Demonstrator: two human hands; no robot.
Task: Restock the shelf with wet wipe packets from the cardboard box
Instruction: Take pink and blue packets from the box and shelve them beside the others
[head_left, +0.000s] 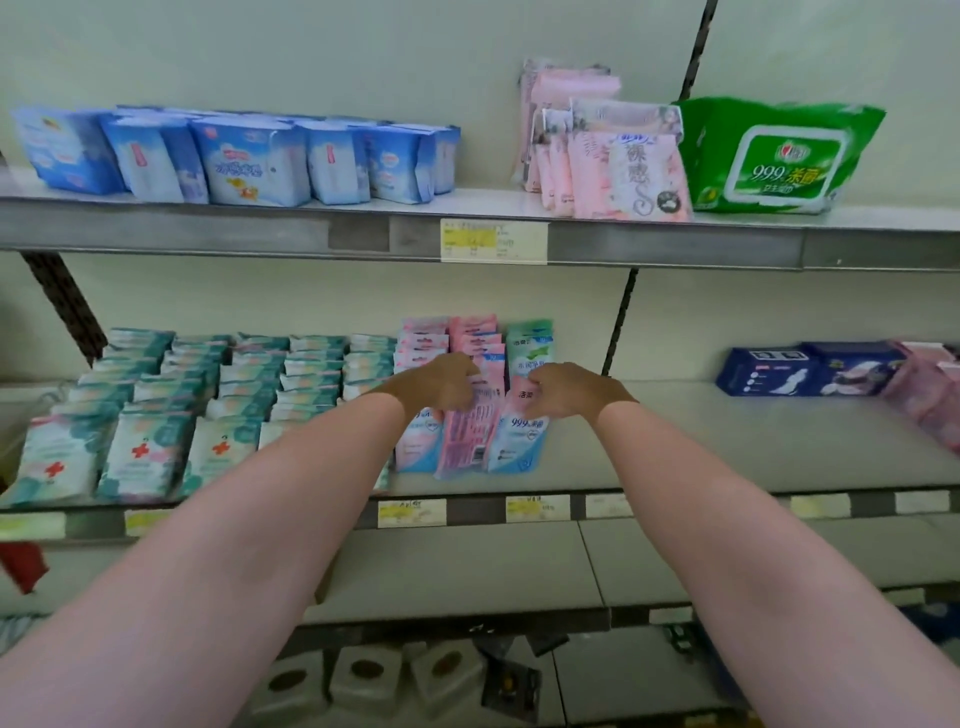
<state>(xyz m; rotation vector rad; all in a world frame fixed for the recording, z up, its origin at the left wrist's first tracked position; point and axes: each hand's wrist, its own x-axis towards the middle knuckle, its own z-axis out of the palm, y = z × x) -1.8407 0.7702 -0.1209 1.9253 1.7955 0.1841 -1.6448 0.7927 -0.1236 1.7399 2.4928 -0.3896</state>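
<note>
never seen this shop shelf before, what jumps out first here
Two bare arms reach in, the left hand and right hand gripping small pink and blue wipe packets on the middle shelf. Up on the top shelf's right sits a big green wipe pack.

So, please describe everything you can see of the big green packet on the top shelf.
The large green soft plastic wipes packet stands at the right end of the grey metal top shelf, leaning slightly, its front facing out. A white-framed rectangular flap lid fills the front, printed with 999 and Chinese characters. Its left side sits close to the pink patterned packets; whether they touch is unclear. Neither hand is near it.
</note>
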